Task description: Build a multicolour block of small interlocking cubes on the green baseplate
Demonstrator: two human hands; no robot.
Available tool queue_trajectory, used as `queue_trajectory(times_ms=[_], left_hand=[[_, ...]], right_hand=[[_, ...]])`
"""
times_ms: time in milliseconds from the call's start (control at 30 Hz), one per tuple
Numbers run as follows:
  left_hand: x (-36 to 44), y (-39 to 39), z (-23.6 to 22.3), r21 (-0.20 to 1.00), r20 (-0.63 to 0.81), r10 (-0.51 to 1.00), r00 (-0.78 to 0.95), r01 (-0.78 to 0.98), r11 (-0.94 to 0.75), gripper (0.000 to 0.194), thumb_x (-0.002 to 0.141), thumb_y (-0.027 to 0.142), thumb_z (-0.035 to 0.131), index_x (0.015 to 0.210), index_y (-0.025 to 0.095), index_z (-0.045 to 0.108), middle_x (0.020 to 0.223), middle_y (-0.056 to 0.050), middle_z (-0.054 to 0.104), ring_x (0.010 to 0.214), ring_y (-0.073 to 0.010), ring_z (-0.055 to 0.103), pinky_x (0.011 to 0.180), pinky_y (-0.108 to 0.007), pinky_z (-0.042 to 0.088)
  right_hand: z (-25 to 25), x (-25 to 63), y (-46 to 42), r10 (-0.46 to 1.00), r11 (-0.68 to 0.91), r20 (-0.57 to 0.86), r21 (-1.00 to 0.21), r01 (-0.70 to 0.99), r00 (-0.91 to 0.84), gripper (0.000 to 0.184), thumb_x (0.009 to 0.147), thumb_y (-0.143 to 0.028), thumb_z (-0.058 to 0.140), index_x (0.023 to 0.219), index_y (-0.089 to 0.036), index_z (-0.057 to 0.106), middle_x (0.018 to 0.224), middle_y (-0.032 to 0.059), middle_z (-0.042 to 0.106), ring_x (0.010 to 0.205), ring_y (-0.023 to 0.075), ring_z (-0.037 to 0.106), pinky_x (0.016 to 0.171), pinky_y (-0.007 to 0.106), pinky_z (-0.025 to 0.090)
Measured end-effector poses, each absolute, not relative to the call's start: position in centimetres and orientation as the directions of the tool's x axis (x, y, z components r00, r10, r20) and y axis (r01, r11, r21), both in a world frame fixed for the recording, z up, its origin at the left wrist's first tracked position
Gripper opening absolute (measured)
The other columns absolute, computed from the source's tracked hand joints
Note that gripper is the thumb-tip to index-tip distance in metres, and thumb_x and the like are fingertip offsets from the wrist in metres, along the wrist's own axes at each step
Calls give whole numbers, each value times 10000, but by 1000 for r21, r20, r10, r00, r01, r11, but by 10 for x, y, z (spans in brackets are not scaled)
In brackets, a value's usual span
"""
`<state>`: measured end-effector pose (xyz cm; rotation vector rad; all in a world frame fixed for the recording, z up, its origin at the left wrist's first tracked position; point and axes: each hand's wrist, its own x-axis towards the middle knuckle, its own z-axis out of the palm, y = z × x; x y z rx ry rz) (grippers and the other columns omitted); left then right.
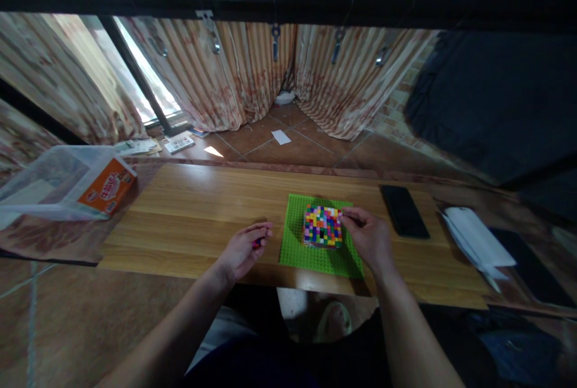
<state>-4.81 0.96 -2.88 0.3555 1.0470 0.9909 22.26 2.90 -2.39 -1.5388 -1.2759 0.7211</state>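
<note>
A block of many-coloured toy bricks (pixel 323 226) stands on a green studded baseplate (pixel 295 250) on the wooden table. My right hand (pixel 370 239) is at the block's right edge, thumb and fingers pinched together at its upper corner. Whatever sits between those fingertips is too small to make out. To the left of the baseplate, my left hand (pixel 247 248) is curled palm up above the table. Several small dark and pink toy bricks (pixel 258 242) show within its fingers.
A black phone (pixel 404 211) lies on the table (pixel 202 208) to the right. Beyond the right end are white papers (pixel 478 238) and a dark flat object (pixel 536 268). A clear plastic bin (pixel 54 181) with an orange label stands at the left. A dark bar (pixel 288 3) crosses above.
</note>
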Motion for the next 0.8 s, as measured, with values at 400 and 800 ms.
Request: queue_trajectory(times_ms=[400,800], left_hand=[[-47,7,-32,692,-544,825,154,-473,545,243,739,275,692,919,113,666,668,5,567,496,-33,438,420,-143,267],[-46,9,-31,646,-583,798,154,-508,570,219,856,293,565,916,98,644,634,-1,551,461,-40,436,398,-146,265]], right_hand=[[-31,229,36,951,-59,27,-962,266,308,316,684,-429,703,880,-182,724,827,63,738,745,214,671,754,396,534],[-29,224,39,950,-127,-120,-992,5,290,335,556,-398,800,806,-182,744,751,43,735,650,179,654,648,329,537]])
